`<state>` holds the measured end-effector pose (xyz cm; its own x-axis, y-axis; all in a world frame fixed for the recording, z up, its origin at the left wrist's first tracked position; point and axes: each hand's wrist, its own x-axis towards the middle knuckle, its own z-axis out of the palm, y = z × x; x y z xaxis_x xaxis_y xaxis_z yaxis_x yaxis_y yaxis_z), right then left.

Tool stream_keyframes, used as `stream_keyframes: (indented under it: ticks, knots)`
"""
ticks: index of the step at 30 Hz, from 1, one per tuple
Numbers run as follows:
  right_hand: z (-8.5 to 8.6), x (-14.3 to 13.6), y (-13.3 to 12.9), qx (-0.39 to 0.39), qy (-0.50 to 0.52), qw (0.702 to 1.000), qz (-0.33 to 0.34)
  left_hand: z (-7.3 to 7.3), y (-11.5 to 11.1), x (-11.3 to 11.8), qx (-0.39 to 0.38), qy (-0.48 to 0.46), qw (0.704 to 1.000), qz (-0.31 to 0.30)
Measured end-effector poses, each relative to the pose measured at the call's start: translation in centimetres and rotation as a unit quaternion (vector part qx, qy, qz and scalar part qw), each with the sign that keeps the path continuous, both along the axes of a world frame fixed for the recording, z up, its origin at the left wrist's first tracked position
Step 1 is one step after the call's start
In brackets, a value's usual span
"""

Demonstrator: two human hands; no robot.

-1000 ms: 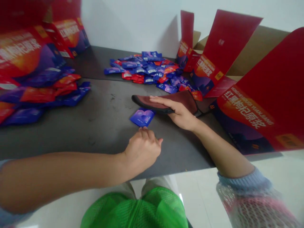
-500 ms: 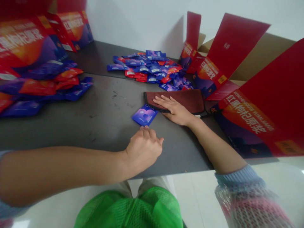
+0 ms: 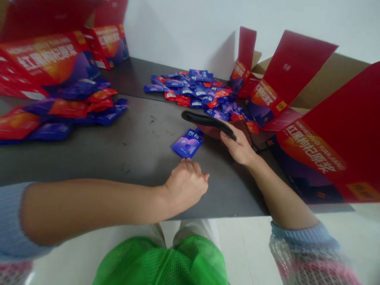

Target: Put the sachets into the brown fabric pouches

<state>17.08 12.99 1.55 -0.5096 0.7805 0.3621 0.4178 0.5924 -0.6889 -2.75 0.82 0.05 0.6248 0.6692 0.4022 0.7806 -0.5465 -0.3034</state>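
My right hand (image 3: pixel 237 144) grips a brown cloth (image 3: pixel 212 132) with dark edging, its thumb over the near edge. The cloth's left end is raised off the table and bent up, while its right end hangs behind my fingers. Just left of it lies a single blue sachet (image 3: pixel 187 143) with a purple heart-like print, flat on the dark table. My left hand (image 3: pixel 187 184) is closed just below that sachet, knuckles up, its fingertips at or near the sachet's lower corner. Whatever the left fingers hold, if anything, is hidden beneath the hand.
A heap of blue and red sachets (image 3: pixel 192 89) lies at the back of the dark table (image 3: pixel 142 154). More sachets (image 3: pixel 74 109) are piled at left before red printed boxes (image 3: pixel 59 59). Open red cartons (image 3: pixel 323 146) stand along the right side.
My right hand has gone from lying flat on the cloth to gripping it and lifting its left side. My left hand and the single sachet keep their places; the view has shifted slightly.
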Motion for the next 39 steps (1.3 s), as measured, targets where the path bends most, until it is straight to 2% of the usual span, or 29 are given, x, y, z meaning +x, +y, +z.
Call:
stream_keyframes:
  ticks: [4,6,8,15,21,27,32,33,37,39]
  knots:
    - [-0.4,-2.0,-1.6,0.062,-0.102,0.975,0.19,0.2,0.1,-0.1,-0.029,-0.016,0.999,-0.012]
    - [-0.8,-2.7,-1.8,0.094,-0.139,0.959,0.227,0.3,0.0,0.0,-0.044,-0.02,0.999,-0.015]
    - [-1.1,-3.0,-1.4,0.103,-0.156,0.954,0.236,0.4,-0.1,0.1,-0.047,-0.015,0.999,-0.006]
    - [-1.3,-2.1,1.1,0.07,-0.238,0.957,0.15,0.0,-0.2,0.2,0.01,0.007,1.0,0.007]
    - [-0.9,-1.5,1.2,0.042,-0.353,0.934,-0.03,0.1,-0.1,-0.1,-0.003,0.01,1.0,0.007]
    - [-0.8,0.2,1.9,0.021,-0.373,0.923,-0.089,0.2,0.2,-0.1,-0.013,-0.047,0.998,0.032]
    - [-0.9,0.9,2.2,0.001,-0.362,0.924,-0.119,1.1,1.7,-1.8,0.017,-0.051,0.998,-0.025]
    - [-0.9,0.9,2.2,0.004,-0.365,0.924,-0.118,1.2,2.1,-2.2,0.01,-0.056,0.998,-0.01]
    - [-0.9,0.7,2.1,0.01,-0.375,0.92,-0.113,1.3,3.9,-2.8,-0.083,-0.085,0.983,0.141]
    - [-0.9,0.7,2.1,0.008,-0.379,0.919,-0.107,0.9,4.7,-2.8,-0.131,-0.089,0.972,0.173]
